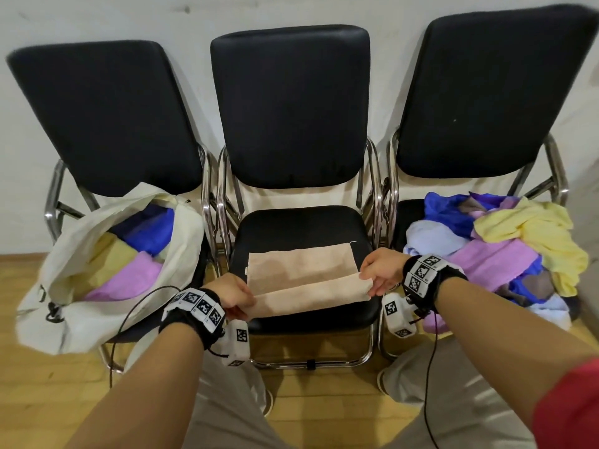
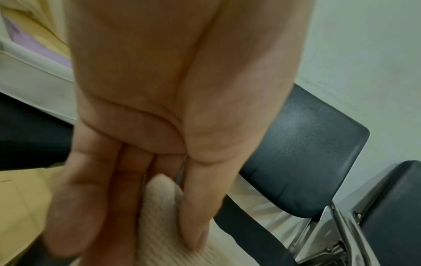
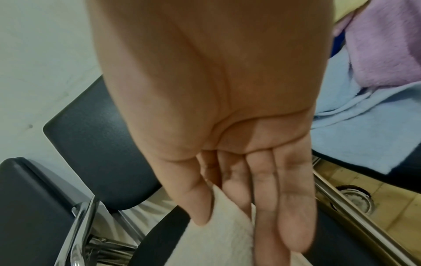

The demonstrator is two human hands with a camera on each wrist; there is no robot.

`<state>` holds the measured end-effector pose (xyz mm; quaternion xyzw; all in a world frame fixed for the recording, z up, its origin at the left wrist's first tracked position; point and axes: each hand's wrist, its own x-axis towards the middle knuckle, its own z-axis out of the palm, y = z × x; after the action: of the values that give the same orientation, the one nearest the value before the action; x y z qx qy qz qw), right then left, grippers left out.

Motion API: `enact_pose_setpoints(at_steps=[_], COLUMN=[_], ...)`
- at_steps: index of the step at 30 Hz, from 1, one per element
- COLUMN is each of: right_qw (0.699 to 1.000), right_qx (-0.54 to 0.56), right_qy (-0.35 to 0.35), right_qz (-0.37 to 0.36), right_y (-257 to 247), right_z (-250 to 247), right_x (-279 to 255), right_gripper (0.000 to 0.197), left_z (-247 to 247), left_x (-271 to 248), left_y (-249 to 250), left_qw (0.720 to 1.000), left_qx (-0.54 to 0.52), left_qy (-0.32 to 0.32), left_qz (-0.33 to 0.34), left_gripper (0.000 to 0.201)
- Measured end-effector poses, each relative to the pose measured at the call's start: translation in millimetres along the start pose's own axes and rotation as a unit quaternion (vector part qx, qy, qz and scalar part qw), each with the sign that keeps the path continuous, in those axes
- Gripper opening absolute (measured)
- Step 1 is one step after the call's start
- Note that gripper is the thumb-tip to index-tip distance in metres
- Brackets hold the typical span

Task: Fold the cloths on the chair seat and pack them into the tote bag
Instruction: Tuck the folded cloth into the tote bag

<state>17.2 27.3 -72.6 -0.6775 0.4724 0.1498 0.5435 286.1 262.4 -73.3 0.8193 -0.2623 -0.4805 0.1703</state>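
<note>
Two hands hold my beige cloth (image 1: 301,280) on the middle chair seat (image 1: 301,223): left hand (image 1: 231,294) and right hand (image 1: 382,270) each pinch an end of its near edge. Its long axis runs left-right between them; tote bag (image 1: 107,270) sits nearer my left.

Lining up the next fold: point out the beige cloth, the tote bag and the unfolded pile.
beige cloth (image 1: 301,267), head view, flat middle.
tote bag (image 1: 68,322), head view, front wall.
unfolded pile (image 1: 496,257), head view, purple cloth.
</note>
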Motion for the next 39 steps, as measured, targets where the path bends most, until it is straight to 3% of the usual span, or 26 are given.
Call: enact_pose_setpoints(at_steps=[9, 18, 24, 31, 39], right_qw=[0.998, 0.977, 0.961, 0.961, 0.957], right_qx=[0.026, 0.013, -0.048, -0.077, -0.061], right_qy=[0.051, 0.199, 0.263, 0.264, 0.285], right_qz=[-0.021, -0.070, -0.069, -0.018, -0.012], right_y=[-4, -10, -12, -3, -7], right_z=[-2, -3, -4, 0, -4], right_x=[27, 75, 109, 137, 150], right_gripper=[0.009, 0.008, 0.015, 0.011, 0.010], left_z=[-5, -11, -11, -7, -10], left_x=[41, 84, 117, 142, 157], left_y=[4, 15, 20, 9, 5], left_qw=[0.996, 0.973, 0.970, 0.971, 0.967], left_qx=[0.018, 0.070, 0.051, 0.059, 0.040], left_qy=[0.083, 0.209, 0.232, 0.232, 0.252], left_qz=[0.031, 0.064, 0.042, 0.024, 0.006], left_gripper=[0.011, 0.009, 0.015, 0.025, 0.017])
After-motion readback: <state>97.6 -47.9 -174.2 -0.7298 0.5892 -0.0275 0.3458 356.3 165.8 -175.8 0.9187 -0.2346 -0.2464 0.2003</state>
